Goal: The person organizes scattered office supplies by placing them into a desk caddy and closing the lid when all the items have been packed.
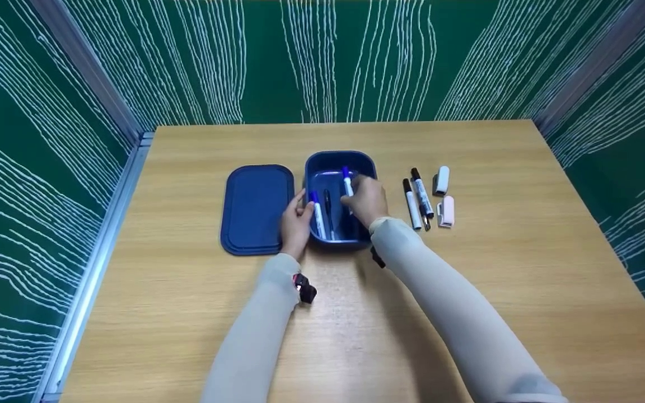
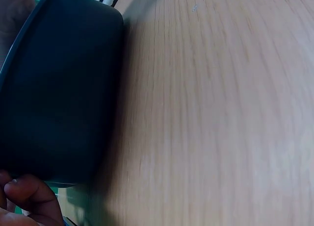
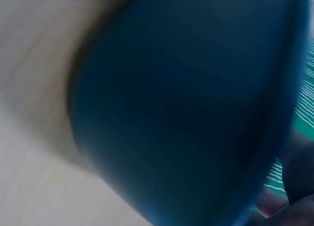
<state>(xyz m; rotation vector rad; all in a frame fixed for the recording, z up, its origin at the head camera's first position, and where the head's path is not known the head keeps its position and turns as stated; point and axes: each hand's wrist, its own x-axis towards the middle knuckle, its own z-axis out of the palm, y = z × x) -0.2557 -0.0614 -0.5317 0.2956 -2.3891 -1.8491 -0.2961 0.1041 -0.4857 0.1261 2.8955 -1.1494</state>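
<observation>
A deep navy-blue plastic box (image 1: 340, 243) stands uncovered on the table. My left hand (image 1: 295, 226) holds its left wall, thumb at the rim and fingers along the outside; in the left wrist view, bent fingers (image 2: 33, 194) show at the box's corner. My right hand (image 1: 368, 200) reaches over the right rim and pinches a blue-capped white marker (image 1: 347, 182), tilted inside the box; its lower end is hidden by the hand. Another blue-capped marker (image 1: 318, 217) and a dark pen (image 1: 328, 207) lie in the left part of the box.
The matching navy lid (image 1: 258, 210) lies flat left of the box. To the right are two black-capped markers (image 1: 412, 206) (image 1: 422, 193), with a slim metal-tipped item (image 1: 426, 223) beside them. Small pale-blue (image 1: 442, 180) and pink (image 1: 446, 211) blocks sit further right. Green walls (image 1: 266, 61) surround the table.
</observation>
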